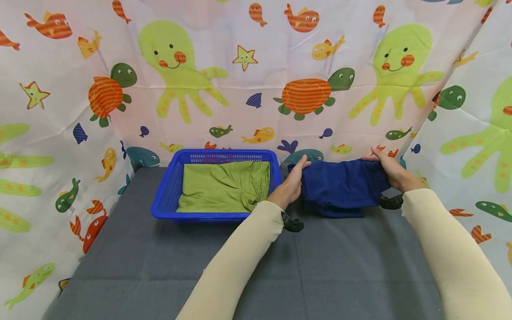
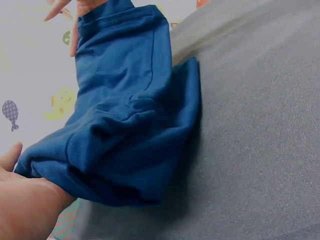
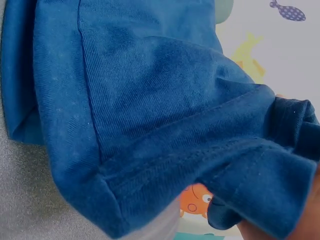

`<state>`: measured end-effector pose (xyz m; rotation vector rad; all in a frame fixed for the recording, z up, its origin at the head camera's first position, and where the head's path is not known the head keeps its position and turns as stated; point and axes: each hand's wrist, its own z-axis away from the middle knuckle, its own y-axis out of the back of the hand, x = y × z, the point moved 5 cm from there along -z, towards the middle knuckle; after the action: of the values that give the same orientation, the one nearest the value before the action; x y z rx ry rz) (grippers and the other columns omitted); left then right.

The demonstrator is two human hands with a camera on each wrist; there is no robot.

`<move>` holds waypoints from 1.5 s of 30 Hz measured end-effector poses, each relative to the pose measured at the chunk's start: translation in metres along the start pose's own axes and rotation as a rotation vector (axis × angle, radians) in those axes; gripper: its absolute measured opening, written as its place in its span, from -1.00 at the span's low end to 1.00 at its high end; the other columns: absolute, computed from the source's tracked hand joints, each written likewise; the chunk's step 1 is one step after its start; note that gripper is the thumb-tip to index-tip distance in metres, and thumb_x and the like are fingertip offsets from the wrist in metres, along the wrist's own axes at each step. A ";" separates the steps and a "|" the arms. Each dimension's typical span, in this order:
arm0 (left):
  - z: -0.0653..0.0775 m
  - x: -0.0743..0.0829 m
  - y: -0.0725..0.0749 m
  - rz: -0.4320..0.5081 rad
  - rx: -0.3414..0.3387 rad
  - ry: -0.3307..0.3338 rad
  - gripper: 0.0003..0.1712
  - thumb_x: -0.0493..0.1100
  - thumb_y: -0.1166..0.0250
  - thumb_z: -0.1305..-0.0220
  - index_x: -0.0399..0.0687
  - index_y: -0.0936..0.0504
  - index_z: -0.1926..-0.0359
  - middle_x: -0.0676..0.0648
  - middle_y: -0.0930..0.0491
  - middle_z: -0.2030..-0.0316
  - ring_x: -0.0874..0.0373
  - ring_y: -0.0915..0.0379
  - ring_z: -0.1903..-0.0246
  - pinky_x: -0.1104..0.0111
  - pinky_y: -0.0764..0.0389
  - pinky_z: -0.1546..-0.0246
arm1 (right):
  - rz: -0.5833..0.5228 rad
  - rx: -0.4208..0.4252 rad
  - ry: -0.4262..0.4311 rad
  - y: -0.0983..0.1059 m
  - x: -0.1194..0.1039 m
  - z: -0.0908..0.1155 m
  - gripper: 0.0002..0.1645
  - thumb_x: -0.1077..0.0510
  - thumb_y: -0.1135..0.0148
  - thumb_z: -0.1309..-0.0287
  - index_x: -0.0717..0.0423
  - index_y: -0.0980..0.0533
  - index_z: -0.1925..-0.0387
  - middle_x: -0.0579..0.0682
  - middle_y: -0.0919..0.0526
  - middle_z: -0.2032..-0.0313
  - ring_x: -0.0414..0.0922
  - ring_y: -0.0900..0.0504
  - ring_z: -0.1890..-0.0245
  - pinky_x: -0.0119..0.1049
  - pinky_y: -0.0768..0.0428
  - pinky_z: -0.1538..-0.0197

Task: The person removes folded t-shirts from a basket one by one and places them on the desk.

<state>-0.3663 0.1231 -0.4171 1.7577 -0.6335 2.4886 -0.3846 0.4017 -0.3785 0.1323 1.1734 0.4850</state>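
A folded navy-blue garment [image 1: 340, 182] is held up at its two sides above the grey table, to the right of the basket. My left hand [image 1: 291, 183] grips its left end, where the cloth bunches over the hand [image 2: 35, 205] in the left wrist view. At the opposite end, my right hand [image 1: 390, 171] holds the upper right corner, with part of its fingers hidden by fabric. A lower layer of the cloth hangs beneath the front fold. In the right wrist view, the blue fabric [image 3: 145, 90] shows a stitched hem and covers most of that hand.
Left of the garment stands a blue plastic basket [image 1: 165, 195] with perforated walls. Folded green cloth [image 1: 224, 186] lies inside it. Grey fabric covers the table [image 1: 160, 275]. A curtain [image 1: 248, 115] printed with sea animals encloses the back and sides.
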 end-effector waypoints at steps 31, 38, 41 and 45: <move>0.009 0.018 0.015 -0.289 -0.019 -0.060 -0.19 0.17 -0.10 -0.49 0.11 -0.04 -0.61 -0.04 0.04 -0.62 -0.05 0.11 -0.61 -0.05 -0.02 -0.58 | 0.186 0.014 0.023 0.002 0.011 0.000 0.13 -0.51 0.46 -0.43 0.27 0.31 -0.58 0.33 0.53 -0.56 0.50 0.37 -0.53 0.39 0.16 -0.52; 0.024 0.035 0.021 -0.313 -0.047 -0.057 -0.33 0.10 -0.08 -0.53 0.11 -0.20 -0.55 -0.03 -0.09 -0.58 0.02 0.05 -0.59 -0.01 -0.14 -0.55 | 0.230 0.100 0.067 0.000 -0.005 0.010 0.00 -0.36 0.26 -0.51 0.25 0.19 -0.60 0.35 0.29 -0.59 0.37 0.17 -0.57 0.30 -0.05 -0.52; 0.031 0.041 0.025 -0.303 -0.053 -0.068 -0.38 0.07 -0.07 -0.55 0.09 -0.25 -0.53 -0.04 -0.15 -0.56 -0.01 0.01 -0.58 0.01 -0.19 -0.54 | 0.233 0.095 0.098 -0.008 -0.013 0.014 -0.02 -0.33 0.25 -0.52 0.26 0.16 -0.60 0.37 0.23 -0.59 0.37 0.09 -0.56 0.30 -0.08 -0.51; 0.041 0.045 0.033 -0.298 -0.031 -0.081 -0.44 0.03 -0.08 -0.55 0.07 -0.35 -0.47 -0.08 -0.27 -0.50 -0.09 -0.14 -0.52 0.01 -0.29 -0.49 | 0.226 0.049 0.160 -0.025 -0.024 0.019 -0.10 -0.26 0.24 -0.56 0.24 0.10 -0.59 0.35 0.18 -0.59 0.35 0.06 -0.56 0.29 -0.12 -0.50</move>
<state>-0.3543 0.0694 -0.3746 1.7981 -0.3775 2.2093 -0.3670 0.3724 -0.3595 0.2741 1.3345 0.6756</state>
